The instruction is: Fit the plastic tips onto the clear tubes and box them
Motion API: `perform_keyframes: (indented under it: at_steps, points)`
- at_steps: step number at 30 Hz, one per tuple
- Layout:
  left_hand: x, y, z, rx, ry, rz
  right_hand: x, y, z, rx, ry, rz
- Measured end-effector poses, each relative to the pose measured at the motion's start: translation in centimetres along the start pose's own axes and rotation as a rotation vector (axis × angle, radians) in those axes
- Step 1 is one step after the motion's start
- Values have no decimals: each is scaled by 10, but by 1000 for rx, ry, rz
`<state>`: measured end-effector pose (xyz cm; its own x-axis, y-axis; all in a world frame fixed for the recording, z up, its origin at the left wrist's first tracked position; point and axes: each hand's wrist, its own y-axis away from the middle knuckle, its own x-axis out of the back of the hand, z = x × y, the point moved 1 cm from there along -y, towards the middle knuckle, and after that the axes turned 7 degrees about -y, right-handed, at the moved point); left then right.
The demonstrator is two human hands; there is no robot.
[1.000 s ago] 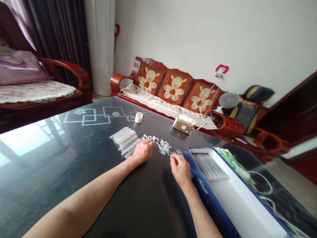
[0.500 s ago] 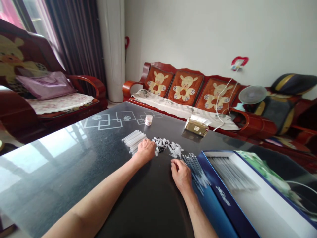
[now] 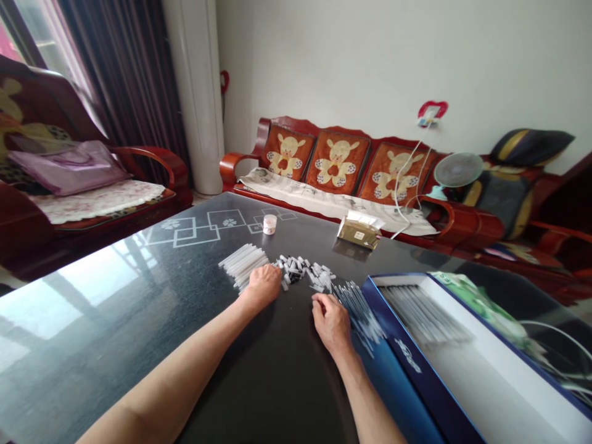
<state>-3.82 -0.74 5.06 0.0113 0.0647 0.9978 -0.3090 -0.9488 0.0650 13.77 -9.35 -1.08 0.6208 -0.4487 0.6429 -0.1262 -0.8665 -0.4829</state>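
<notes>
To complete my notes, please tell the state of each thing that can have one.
Left hand: fingers curled
Right hand: fingers curled
Blue box: open, partly filled
Clear tubes: lying side by side
Small pieces: heaped loosely
Thin rods: lying loosely bunched
Tissue pack: open, tissue protruding
White container: standing
Fan: upright

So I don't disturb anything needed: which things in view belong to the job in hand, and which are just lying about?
Likely in the job:
clear tubes by the left hand;
small white and black pieces just beyond the hands;
thin rods by the right hand;
blue box with slender items inside.

Probably just lying about:
small white cup;
tissue pack;
green packaging;
purple bag;
fan.
</notes>
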Motion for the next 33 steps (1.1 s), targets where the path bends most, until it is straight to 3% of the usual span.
perform_keyframes:
  at_steps: [13,17,19,21,26,33]
  points:
    - [-1,2,3,13,25,3,-2,0,0,-16,-5,-3]
    - [-1,-1,4,-3,78,170,5,-2,-1,6,4,63]
    - [-1,-2,8,-57,173,272,14,-3,2,-20,91,140]
    - [-2,-2,14,-143,317,260,24,-4,8,-82,226,178]
    - [-14,2,30,-316,678,-44,34,-1,23,-185,459,93]
    - [-31,3,39,-490,532,173,26,1,23,-97,544,101]
